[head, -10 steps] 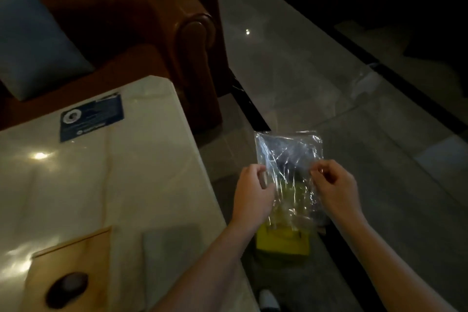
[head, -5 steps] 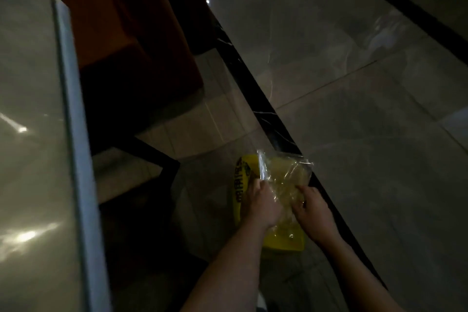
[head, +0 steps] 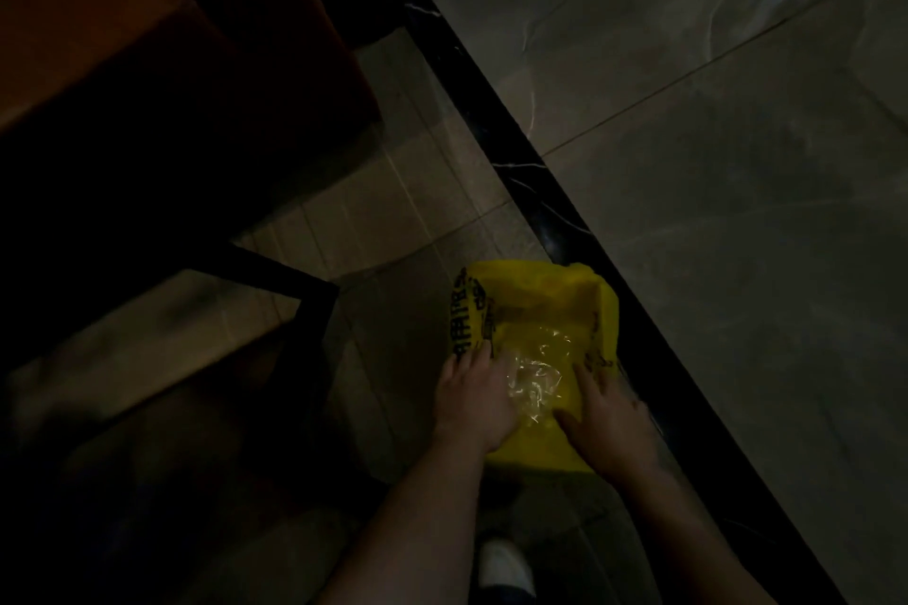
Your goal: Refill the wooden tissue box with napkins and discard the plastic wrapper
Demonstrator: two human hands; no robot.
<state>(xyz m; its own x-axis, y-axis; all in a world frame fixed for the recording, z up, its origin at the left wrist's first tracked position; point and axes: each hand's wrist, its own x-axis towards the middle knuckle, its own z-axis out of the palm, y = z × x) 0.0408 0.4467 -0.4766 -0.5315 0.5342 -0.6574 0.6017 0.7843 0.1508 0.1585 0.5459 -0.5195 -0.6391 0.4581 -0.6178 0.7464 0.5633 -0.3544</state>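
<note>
Wrapper's going in the bin

Our left hand point(head: 474, 400) and right hand point(head: 607, 413) press the crumpled clear plastic wrapper point(head: 535, 376) between them into the yellow-bagged square bin point(head: 535, 290); too scrunched to tell its long axis.

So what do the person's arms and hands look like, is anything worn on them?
Both are bare: the left hand and right hand show no gloves, and no rings, watch or bands can be made out in the dim light. Both forearms are uncovered as far as the picture's bottom edge, with no sleeve in view.
</note>
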